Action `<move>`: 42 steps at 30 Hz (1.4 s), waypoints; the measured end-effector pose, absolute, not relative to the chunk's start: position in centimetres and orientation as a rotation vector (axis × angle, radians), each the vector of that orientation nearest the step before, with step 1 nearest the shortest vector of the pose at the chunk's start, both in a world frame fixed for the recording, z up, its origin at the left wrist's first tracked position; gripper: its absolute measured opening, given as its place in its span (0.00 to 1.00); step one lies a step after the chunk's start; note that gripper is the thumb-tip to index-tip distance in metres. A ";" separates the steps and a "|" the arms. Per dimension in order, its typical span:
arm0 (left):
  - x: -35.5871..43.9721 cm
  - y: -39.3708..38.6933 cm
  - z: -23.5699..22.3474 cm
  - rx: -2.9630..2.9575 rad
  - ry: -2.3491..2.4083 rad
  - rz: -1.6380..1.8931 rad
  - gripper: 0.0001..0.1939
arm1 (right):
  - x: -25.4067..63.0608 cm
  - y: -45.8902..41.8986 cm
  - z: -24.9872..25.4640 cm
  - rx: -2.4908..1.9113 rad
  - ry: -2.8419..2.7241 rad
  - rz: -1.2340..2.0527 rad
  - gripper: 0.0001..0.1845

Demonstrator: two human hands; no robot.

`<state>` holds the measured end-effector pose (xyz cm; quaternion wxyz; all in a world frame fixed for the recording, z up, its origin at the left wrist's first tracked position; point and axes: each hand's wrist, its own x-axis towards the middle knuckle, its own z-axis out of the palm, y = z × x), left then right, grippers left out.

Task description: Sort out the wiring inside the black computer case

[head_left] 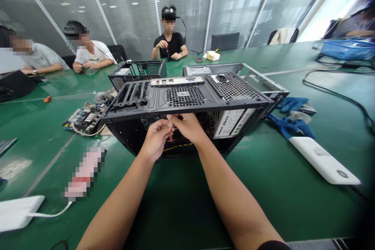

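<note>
A black computer case (156,101) stands in front of me, its vented back panel facing up and its open side towards me. My left hand (156,136) is at the opening, thumb and fingers pinched together. A small reddish piece (170,138), perhaps part of a cable, shows just below its fingertips. My right hand (189,127) reaches in under the panel edge, its thumb close to the left fingertips. Its other fingers are partly hidden, and what it grips cannot be made out. The power supply (234,123) with a white label sits inside on the right. Yellow wires (178,147) run below my hands.
A bare circuit board (89,119) lies left of the case. Other open cases (140,68) stand behind it. Blue gloves (293,119) and a white power bank (325,160) lie to the right. A co-worker (170,43) sits across the green table, holding a screwdriver.
</note>
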<state>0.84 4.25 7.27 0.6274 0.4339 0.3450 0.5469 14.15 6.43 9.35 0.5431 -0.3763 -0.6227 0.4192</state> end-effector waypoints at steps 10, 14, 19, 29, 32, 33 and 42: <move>0.4 4.1 7.8 1.489 1.008 1.312 0.11 | 14.1 6.3 9.8 -0.860 -1.477 0.888 0.09; 0.8 4.0 7.8 1.453 1.008 1.386 0.12 | 14.0 6.5 9.5 -0.835 -1.458 0.916 0.07; 1.0 4.0 7.6 1.335 0.963 1.412 0.13 | 13.9 6.5 9.5 -0.830 -1.420 0.977 0.07; 1.0 4.0 8.1 0.890 0.682 1.157 0.16 | 13.4 6.1 9.5 -0.825 -1.340 1.114 0.13; 0.8 4.1 8.1 0.883 0.697 1.175 0.16 | 13.3 6.1 9.5 -0.828 -1.327 1.142 0.13; 0.8 4.1 8.1 0.899 0.715 1.200 0.15 | 13.2 6.1 9.4 -0.830 -1.326 1.144 0.14; 1.1 4.0 8.0 0.998 0.785 1.311 0.18 | 13.4 6.1 9.7 -0.814 -1.357 1.091 0.11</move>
